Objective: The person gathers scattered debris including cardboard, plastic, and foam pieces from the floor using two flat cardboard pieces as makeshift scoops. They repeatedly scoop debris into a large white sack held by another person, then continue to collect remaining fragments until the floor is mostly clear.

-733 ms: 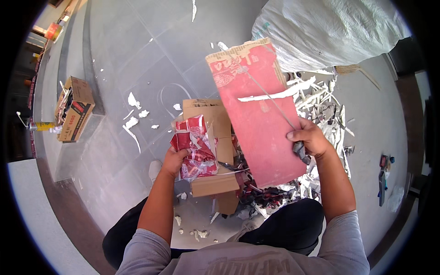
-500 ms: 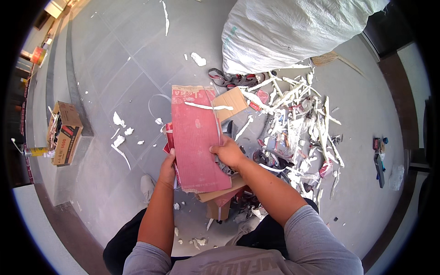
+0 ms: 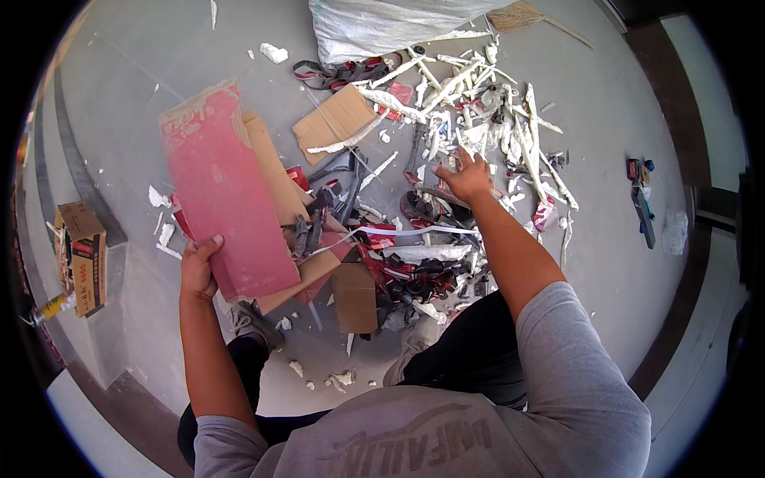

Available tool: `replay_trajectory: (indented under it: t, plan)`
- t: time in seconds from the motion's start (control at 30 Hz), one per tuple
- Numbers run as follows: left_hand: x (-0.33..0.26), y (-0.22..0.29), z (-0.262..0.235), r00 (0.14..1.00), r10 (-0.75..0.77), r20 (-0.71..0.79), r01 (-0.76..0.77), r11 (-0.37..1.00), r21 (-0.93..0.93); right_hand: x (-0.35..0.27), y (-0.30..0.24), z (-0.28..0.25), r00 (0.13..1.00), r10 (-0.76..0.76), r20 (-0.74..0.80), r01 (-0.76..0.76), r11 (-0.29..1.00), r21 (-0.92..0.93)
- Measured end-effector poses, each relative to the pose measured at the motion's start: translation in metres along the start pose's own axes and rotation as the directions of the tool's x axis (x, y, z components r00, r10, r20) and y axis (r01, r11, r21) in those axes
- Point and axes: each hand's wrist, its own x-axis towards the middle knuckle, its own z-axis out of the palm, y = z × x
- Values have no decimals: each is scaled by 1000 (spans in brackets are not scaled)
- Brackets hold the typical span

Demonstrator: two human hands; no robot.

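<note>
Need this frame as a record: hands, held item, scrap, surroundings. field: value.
left hand: gripping red cardboard sheet near its lower left edge, thumb on the face
right hand: open, nothing visibly held, at the scrap pile; contact unclear
under sheet: brown cardboard, showing along its right side
scrap: white strips, dark and red pieces, jumbled on grey floor
top edge: white sack, partly out of frame; broom to its right
far left: brown carton, standing upright
</note>
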Motion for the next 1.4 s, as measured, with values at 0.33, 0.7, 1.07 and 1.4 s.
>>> replay_trajectory:
  t: [0.33,0.7,1.07,1.4]
  plan:
    - [60,-15,34,994,-71,83,44,957,285,-148,11,59,822,-189,537,403,859,-315]
    - [94,-17,39,981,-83,174,15,933,360,-197,47,130,786,-409,463,577,753,-315]
    - [105,23,95,951,17,309,-123,937,326,-82,45,-29,976,-188,-111,205,964,167]
    - [-79,193,228,931,-62,361,-159,819,551,-261,-65,-261,967,-63,-245,241,519,820]
